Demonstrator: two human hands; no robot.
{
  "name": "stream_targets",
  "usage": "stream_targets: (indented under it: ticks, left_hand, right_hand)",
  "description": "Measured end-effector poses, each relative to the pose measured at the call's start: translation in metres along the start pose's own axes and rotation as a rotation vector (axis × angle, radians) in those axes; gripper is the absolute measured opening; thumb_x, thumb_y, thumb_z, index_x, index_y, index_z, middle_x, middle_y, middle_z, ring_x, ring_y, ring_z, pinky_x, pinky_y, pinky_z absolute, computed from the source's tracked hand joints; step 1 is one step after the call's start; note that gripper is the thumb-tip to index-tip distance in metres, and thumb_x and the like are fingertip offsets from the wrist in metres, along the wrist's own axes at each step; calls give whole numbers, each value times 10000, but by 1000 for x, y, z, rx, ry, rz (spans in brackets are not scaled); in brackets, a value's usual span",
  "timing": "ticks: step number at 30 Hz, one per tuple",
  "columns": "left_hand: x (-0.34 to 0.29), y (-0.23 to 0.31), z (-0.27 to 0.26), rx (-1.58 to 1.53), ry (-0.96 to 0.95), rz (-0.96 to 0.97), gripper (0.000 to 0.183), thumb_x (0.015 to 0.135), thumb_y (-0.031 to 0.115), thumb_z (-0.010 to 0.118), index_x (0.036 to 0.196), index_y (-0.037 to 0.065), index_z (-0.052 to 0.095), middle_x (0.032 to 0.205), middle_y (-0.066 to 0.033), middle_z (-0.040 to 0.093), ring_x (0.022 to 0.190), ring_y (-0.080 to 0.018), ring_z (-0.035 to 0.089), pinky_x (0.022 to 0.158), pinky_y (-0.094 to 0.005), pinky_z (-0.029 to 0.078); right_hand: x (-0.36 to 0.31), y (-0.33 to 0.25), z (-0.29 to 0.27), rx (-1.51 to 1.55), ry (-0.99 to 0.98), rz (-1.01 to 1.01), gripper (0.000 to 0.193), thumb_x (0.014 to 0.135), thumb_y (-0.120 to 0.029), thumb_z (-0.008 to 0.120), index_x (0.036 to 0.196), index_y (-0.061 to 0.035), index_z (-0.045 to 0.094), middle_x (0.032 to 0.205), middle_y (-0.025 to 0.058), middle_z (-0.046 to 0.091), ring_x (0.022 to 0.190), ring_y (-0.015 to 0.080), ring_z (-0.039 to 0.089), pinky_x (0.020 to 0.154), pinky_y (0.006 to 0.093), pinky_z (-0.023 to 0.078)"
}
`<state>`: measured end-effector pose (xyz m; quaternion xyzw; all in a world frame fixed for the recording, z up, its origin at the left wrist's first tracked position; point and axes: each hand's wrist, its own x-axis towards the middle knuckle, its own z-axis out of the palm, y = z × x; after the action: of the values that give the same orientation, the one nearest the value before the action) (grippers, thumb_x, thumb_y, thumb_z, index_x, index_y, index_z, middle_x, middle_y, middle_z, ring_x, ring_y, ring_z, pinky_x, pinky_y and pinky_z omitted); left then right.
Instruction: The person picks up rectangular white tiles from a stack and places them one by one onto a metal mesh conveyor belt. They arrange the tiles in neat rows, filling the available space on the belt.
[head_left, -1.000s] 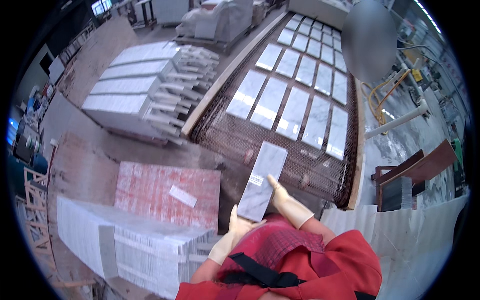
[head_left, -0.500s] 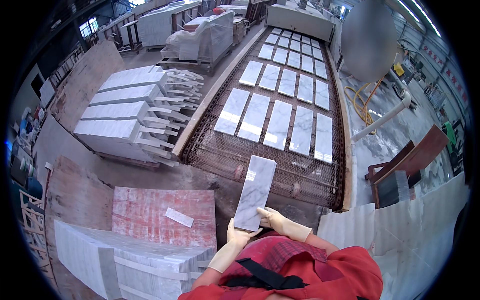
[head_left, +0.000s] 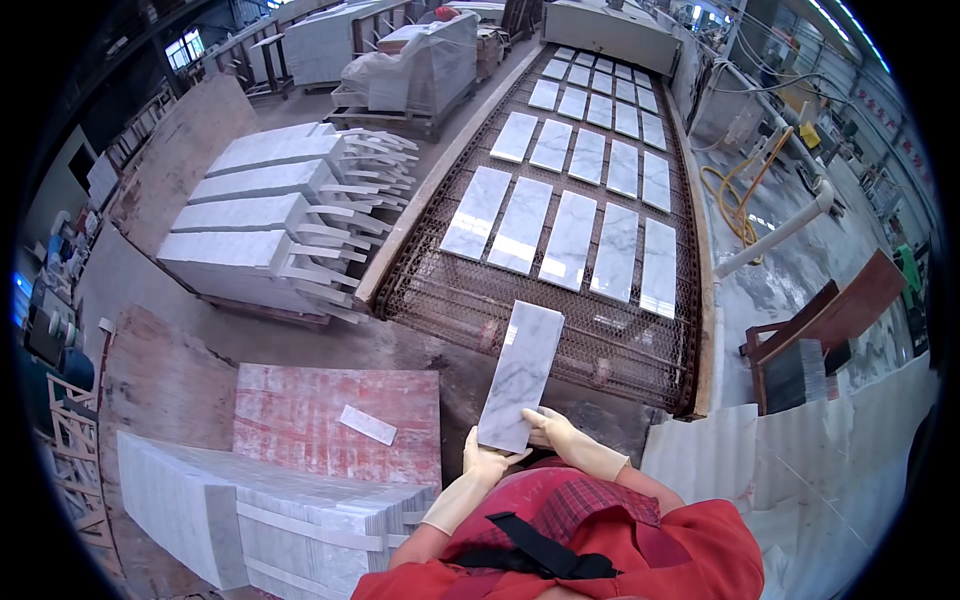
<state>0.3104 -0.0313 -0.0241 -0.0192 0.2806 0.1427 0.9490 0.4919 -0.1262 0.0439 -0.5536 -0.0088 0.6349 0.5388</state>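
Note:
A long white marble tile point(head_left: 521, 375) with grey veins and a glossy face is held before my body, its far end reaching over the near edge of a mesh conveyor point(head_left: 440, 310). My left hand point(head_left: 487, 462), in a cream glove, is closed on the tile's near left corner. On the right long edge, close to the near end, my gloved right hand point(head_left: 572, 442) grips with its thumb on top; its other fingers are partly hidden beneath. Beyond the held tile, similar marble tiles point(head_left: 568, 240) lie in rows on the mesh with narrow gaps between them.
Strapped stacks of pale slabs point(head_left: 235, 245) stand left of the conveyor. Lower left, more upright tiles point(head_left: 310, 525) sit beside a red-stained board point(head_left: 300, 440) bearing a small white strip point(head_left: 368, 424). At right are a pipe point(head_left: 775, 235), a yellow hose point(head_left: 735, 205) and a brown panel stand point(head_left: 835, 310).
The whole scene has shifted slightly right and up in the view. Both hands keep their grip on the tile. A round blurred patch at the upper right is gone.

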Motion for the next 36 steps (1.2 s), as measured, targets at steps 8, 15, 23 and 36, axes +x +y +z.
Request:
stream_targets:
  ticks: [8, 15, 23, 36]
  left_hand:
    - [8, 0, -3, -76, 61, -34, 675, 1119, 596, 278, 1609, 158, 433, 1668, -145, 425, 1519, -410, 408, 1154, -825, 293]
    - [12, 3, -5, -65, 93, -29, 622, 1134, 552, 289, 1587, 160, 458, 1653, -127, 449, 1508, -400, 423, 1141, -835, 299]
    - [10, 8, 3, -4, 81, -9, 568, 1138, 488, 310, 1559, 147, 482, 1621, -155, 478, 1473, -435, 457, 1114, -846, 328]
    - [6, 11, 19, 43, 122, -38, 553, 1127, 481, 319, 1544, 162, 494, 1604, -136, 503, 1464, -422, 473, 1104, -794, 395]
  right_hand:
    - [14, 5, -13, -63, 39, 3, 485, 1099, -300, 630, 1475, -15, 520, 1420, 177, 660, 1284, 312, 676, 1112, 471, 529]
    - [11, 4, -11, -102, 43, -28, 477, 1082, -379, 647, 1420, -48, 583, 1298, 108, 712, 1122, 212, 694, 972, 376, 538]
    - [9, 0, -13, -194, 86, -12, 522, 1067, -451, 657, 1438, -89, 595, 1291, 81, 723, 1161, 206, 690, 1000, 376, 524]
    - [-5, -10, 0, -126, 88, -35, 529, 1086, -421, 633, 1472, -66, 567, 1365, 109, 700, 1218, 242, 700, 1080, 409, 520]
